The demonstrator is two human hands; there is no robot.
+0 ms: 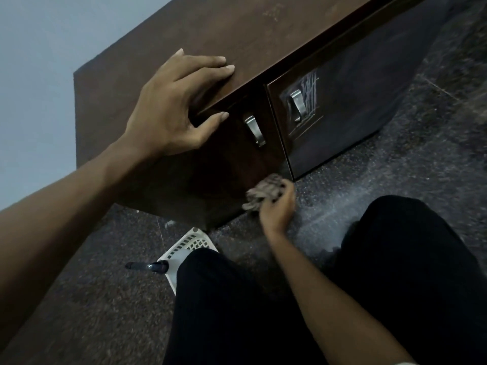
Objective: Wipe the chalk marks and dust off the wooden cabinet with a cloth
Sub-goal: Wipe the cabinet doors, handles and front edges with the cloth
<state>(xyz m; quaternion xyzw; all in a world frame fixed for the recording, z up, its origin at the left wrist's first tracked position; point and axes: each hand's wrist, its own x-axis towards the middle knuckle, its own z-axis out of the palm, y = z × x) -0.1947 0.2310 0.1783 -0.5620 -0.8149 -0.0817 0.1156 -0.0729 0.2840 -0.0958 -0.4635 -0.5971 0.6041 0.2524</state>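
A dark brown wooden cabinet (216, 35) fills the upper middle of the head view. My left hand (168, 106) rests on its top front edge, fingers straight on the top and thumb on the front. Low down, my right hand (276, 209) grips a crumpled grey-brown cloth (263, 194) against the bottom of the left door. White chalk marks (309, 97) cover the right door beside its metal handle (297, 104). Faint pale smudges (272, 11) show on the cabinet top. The left door has its own metal handle (254, 130).
The floor (395, 164) is dark speckled stone. A white plastic basket (188, 246) lies on it by the cabinet's near corner, with a dark bottle-like object (149, 266) beside it. My legs in black trousers (408, 272) fill the lower right. A pale wall (34, 75) stands on the left.
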